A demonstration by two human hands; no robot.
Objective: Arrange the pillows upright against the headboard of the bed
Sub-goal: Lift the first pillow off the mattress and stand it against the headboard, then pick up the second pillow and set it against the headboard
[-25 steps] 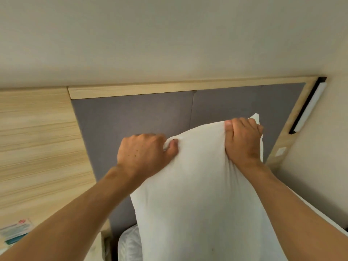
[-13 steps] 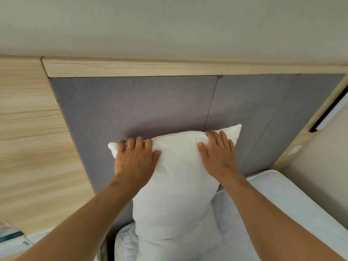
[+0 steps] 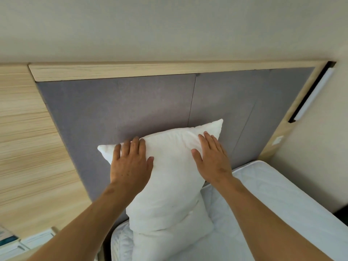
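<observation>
A white pillow (image 3: 169,178) stands upright on the bed, leaning against the grey padded headboard (image 3: 131,110). My left hand (image 3: 131,164) lies flat on its upper left part, fingers spread. My right hand (image 3: 212,159) presses flat on its upper right corner. Neither hand grips the fabric. A second white pillow (image 3: 173,236) lies flatter beneath and in front of the upright one, partly hidden by it.
The white quilted mattress (image 3: 273,200) stretches to the right. A wooden frame (image 3: 150,70) tops the headboard, with wood panelling (image 3: 28,138) on the left. A wall lamp (image 3: 314,95) hangs at the right. Books or leaflets (image 3: 11,240) lie at lower left.
A second ago both hands gripped the pillow's top edge in the air. The pillow has since come down against the headboard, and both hands have opened flat on it.
</observation>
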